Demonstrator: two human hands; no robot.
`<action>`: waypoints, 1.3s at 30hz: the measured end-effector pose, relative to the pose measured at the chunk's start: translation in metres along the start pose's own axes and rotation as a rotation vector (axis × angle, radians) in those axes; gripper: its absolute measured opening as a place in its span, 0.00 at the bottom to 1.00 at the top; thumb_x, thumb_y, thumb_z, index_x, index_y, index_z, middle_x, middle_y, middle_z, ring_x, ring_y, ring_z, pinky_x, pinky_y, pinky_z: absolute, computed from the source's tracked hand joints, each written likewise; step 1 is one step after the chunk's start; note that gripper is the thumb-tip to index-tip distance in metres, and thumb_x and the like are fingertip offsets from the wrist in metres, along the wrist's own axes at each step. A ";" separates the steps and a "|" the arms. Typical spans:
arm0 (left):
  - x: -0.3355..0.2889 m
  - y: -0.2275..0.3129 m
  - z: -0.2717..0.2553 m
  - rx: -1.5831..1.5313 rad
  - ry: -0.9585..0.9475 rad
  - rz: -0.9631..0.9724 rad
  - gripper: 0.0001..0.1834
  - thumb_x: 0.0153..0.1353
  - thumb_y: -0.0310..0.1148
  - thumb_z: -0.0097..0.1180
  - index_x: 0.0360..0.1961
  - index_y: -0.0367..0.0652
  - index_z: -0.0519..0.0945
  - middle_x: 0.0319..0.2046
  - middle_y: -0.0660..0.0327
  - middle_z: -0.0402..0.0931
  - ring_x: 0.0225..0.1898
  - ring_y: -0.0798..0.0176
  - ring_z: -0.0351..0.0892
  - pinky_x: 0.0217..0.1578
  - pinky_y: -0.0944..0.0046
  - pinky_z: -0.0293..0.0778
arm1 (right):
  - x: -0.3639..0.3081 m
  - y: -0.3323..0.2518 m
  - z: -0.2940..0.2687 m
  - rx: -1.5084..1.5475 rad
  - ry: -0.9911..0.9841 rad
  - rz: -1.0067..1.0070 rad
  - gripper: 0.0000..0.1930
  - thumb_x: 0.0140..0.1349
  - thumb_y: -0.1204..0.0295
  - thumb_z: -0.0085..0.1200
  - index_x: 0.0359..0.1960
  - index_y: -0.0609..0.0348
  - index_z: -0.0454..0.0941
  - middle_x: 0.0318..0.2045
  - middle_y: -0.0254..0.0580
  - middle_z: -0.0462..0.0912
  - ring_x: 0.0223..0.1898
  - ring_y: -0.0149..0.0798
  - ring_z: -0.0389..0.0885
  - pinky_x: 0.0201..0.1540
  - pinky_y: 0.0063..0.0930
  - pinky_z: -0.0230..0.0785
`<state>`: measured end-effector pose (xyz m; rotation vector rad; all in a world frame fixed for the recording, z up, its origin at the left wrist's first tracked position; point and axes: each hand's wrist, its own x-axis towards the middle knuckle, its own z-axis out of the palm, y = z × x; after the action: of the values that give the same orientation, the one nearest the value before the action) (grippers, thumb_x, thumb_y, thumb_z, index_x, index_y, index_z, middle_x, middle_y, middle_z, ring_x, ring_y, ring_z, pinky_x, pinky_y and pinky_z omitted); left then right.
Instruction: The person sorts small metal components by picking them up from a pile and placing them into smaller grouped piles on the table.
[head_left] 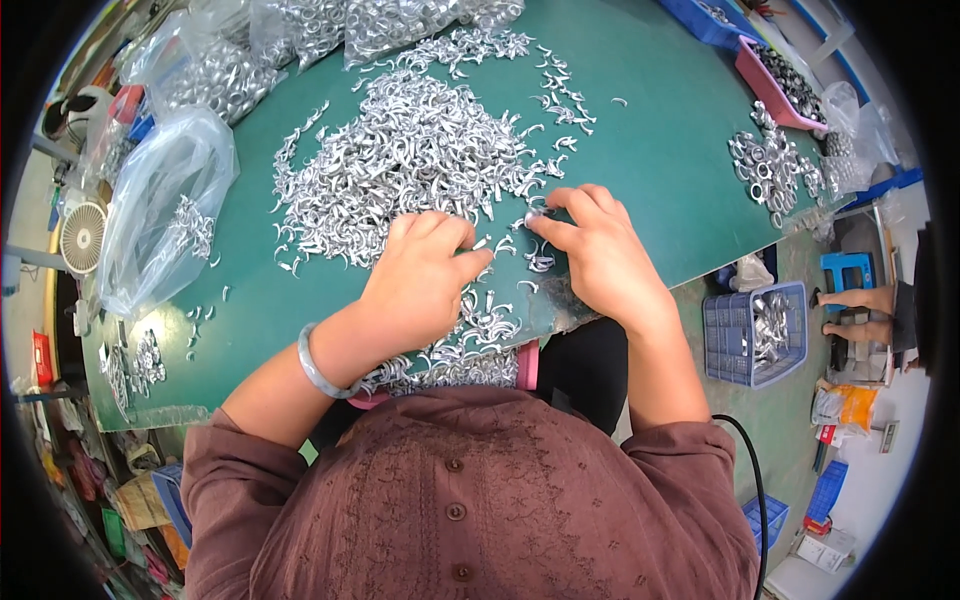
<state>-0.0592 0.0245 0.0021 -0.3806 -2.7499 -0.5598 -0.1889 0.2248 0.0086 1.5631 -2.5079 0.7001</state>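
Curved silvery pieces point(410, 150) lay heaped on the green counter point(660, 150).
They looked light, stiff and slippery, best pinched mid-curve. The right hand point(605, 255) pinched a small shiny piece point(533, 216); the left hand point(425, 275) curled beside them, its grip impossible to tell.
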 end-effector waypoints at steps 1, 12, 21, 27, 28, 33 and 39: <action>-0.002 0.001 0.000 0.000 0.000 -0.003 0.21 0.45 0.19 0.52 0.42 0.44 0.84 0.40 0.59 0.74 0.45 0.52 0.71 0.49 0.53 0.63 | -0.001 0.001 -0.003 0.015 -0.032 -0.008 0.18 0.48 0.84 0.51 0.40 0.57 0.86 0.46 0.43 0.79 0.53 0.47 0.72 0.55 0.39 0.64; -0.007 0.002 -0.003 -0.130 -0.019 0.026 0.18 0.47 0.19 0.51 0.39 0.43 0.84 0.37 0.59 0.74 0.41 0.53 0.72 0.46 0.55 0.64 | 0.001 0.006 0.000 0.011 0.039 0.043 0.21 0.48 0.86 0.49 0.45 0.59 0.83 0.46 0.43 0.79 0.51 0.48 0.73 0.53 0.37 0.66; 0.021 0.012 0.002 0.232 -0.168 -0.266 0.23 0.54 0.25 0.54 0.53 0.45 0.79 0.29 0.57 0.74 0.27 0.53 0.78 0.27 0.56 0.75 | 0.002 0.004 -0.005 0.141 -0.171 -0.083 0.21 0.49 0.85 0.48 0.46 0.58 0.82 0.49 0.45 0.78 0.52 0.50 0.73 0.57 0.42 0.64; 0.022 0.012 0.008 0.167 -0.125 -0.211 0.21 0.54 0.27 0.54 0.51 0.46 0.80 0.27 0.58 0.73 0.26 0.52 0.78 0.26 0.54 0.75 | 0.014 0.007 0.010 0.049 0.020 0.013 0.22 0.49 0.85 0.48 0.46 0.60 0.82 0.51 0.47 0.78 0.53 0.52 0.72 0.59 0.43 0.63; 0.021 0.012 0.006 0.166 -0.126 -0.208 0.21 0.54 0.27 0.54 0.51 0.46 0.80 0.27 0.58 0.73 0.26 0.52 0.78 0.26 0.54 0.75 | 0.015 0.008 0.012 -0.017 0.082 0.021 0.22 0.48 0.86 0.48 0.46 0.60 0.82 0.52 0.47 0.77 0.54 0.53 0.73 0.59 0.43 0.63; 0.005 0.013 -0.003 0.051 -0.089 -0.103 0.18 0.49 0.23 0.55 0.44 0.45 0.83 0.29 0.57 0.72 0.27 0.52 0.77 0.28 0.54 0.74 | 0.005 0.007 -0.002 0.054 -0.124 -0.035 0.21 0.49 0.86 0.47 0.46 0.60 0.82 0.53 0.48 0.77 0.54 0.54 0.73 0.59 0.42 0.64; 0.003 0.011 -0.006 -0.063 -0.050 -0.028 0.20 0.47 0.20 0.53 0.43 0.41 0.82 0.35 0.55 0.75 0.33 0.51 0.76 0.36 0.54 0.74 | 0.016 0.014 -0.003 0.023 0.005 0.020 0.23 0.49 0.85 0.48 0.49 0.60 0.81 0.54 0.48 0.77 0.59 0.52 0.70 0.63 0.42 0.61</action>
<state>-0.0576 0.0322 0.0119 -0.3757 -2.7946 -0.6537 -0.2095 0.2179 0.0120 1.5443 -2.5242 0.7376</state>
